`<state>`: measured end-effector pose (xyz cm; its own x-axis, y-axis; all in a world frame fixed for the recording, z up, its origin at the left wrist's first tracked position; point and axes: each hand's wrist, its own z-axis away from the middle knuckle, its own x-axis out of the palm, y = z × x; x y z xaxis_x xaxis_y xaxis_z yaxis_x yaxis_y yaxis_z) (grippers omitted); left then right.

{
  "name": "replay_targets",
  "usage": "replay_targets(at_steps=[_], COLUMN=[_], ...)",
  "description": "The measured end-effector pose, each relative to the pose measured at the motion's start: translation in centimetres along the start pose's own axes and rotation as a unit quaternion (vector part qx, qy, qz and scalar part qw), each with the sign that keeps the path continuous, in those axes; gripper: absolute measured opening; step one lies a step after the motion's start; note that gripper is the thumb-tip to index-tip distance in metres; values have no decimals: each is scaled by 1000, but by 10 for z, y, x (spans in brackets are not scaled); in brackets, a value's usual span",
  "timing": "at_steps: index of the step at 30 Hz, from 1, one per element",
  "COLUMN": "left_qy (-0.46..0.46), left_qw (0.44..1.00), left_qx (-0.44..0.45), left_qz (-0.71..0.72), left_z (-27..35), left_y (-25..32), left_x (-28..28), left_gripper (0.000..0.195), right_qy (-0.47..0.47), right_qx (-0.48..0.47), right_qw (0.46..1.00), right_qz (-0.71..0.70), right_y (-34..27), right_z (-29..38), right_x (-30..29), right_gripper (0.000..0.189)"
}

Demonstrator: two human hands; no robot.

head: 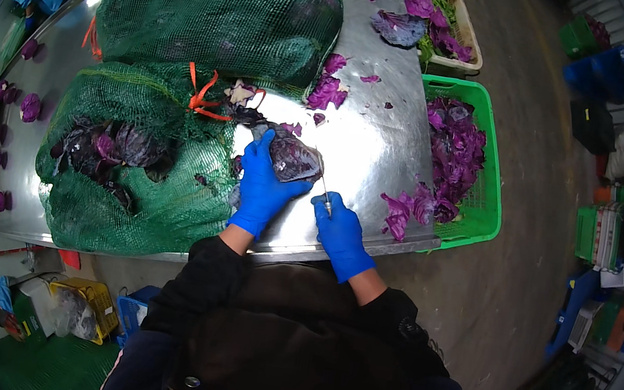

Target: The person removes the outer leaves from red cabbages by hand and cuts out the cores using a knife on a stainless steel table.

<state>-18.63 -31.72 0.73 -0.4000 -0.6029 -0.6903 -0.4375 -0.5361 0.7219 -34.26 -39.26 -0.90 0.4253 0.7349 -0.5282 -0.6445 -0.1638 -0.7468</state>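
Note:
Blue gloves cover both of my hands. My left hand grips a head of red cabbage over the steel table, its thumb along the near side. In my right hand is a knife, held by its handle. The thin blade points up and away, close to the cabbage's right side; whether it touches the cabbage I cannot tell. Left of my left hand lies a green mesh sack, with dark cabbage heads showing in its opening.
A full green mesh sack lies farther back. Trimmed cabbages line the table's left side. At the right edge are a green crate of purple leaves and a cream crate of leaf scraps. Loose purple leaves lie on the steel.

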Motion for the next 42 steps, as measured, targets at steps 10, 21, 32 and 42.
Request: replay_targets(at_steps=[10,21,32,42], left_qy=[-30,-36,-34,-126], left_qw=[998,998,998,924], left_qx=[-30,-34,-56,-90], left_qz=[44,31,23,349], left_z=[-6,-10,-9,1], left_y=[-8,-5,-11,-2], left_x=[-3,3,3,-1], left_gripper=[112,112,104,95], right_qy=[-44,-29,-59,-69], right_qx=[39,48,8,38], right_qw=[998,995,990,984], right_qz=[26,89,130,-161], right_y=[-16,-18,-12,-6], right_z=[-1,-28,-35,-34], right_x=[1,11,4,-15], right_gripper=[33,32,34,52])
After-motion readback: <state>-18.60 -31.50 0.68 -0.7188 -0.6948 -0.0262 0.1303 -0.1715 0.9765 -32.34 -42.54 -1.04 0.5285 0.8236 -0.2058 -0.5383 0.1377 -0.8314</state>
